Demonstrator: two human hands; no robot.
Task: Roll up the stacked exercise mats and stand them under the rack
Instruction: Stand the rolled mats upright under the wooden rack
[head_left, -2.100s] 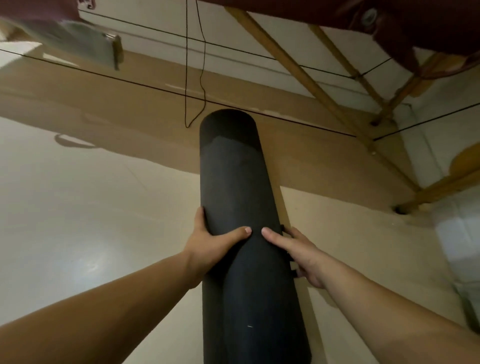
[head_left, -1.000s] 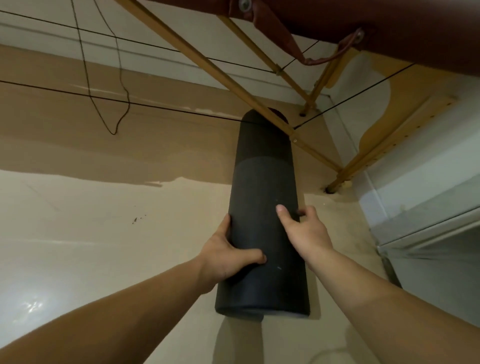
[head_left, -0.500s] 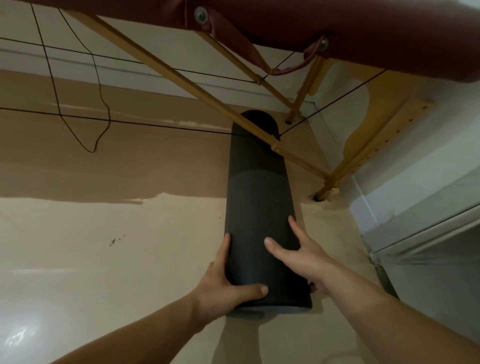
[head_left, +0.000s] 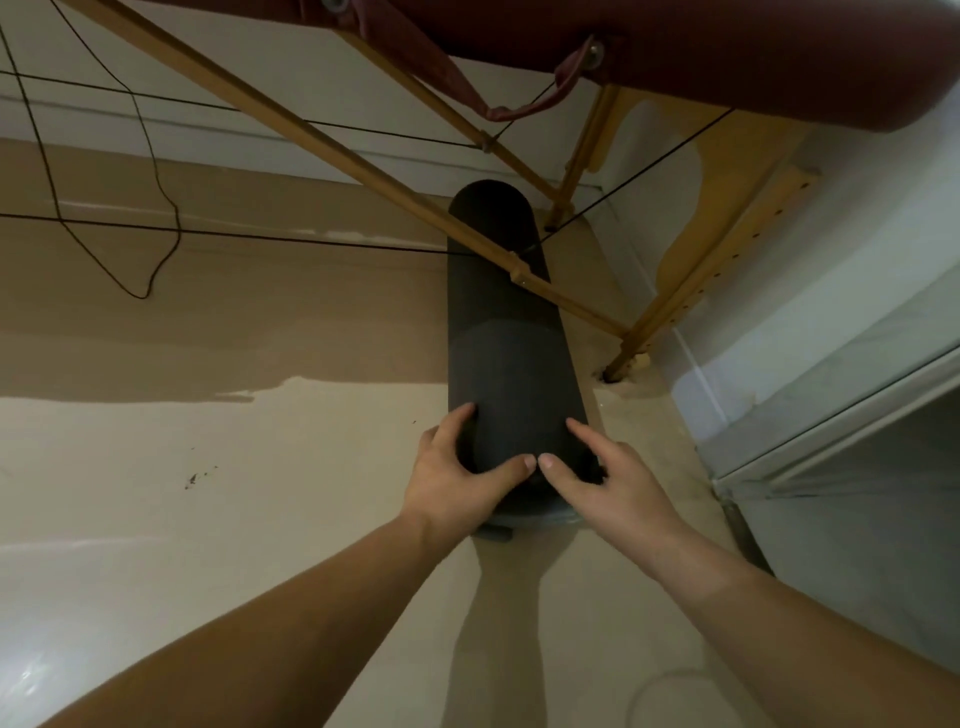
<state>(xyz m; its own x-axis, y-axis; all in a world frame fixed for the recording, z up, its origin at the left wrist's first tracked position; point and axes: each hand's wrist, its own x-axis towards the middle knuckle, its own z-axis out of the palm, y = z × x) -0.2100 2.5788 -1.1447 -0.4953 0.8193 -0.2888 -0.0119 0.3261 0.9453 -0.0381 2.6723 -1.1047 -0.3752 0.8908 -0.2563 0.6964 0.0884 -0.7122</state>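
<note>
Gripping the mat's (head_left: 509, 374) near end, the left hand (head_left: 457, 467) curls round its left side and the right hand (head_left: 608, 483) round its right, thumbs almost touching on top. The black roll lies along the floor (head_left: 208, 519), pointing away, its far half under the rack (head_left: 727, 52) and behind a wooden brace (head_left: 363, 161). Thin black cords (head_left: 260, 237) stretch between the legs. A pale wall (head_left: 831, 312) stands just right.
</note>
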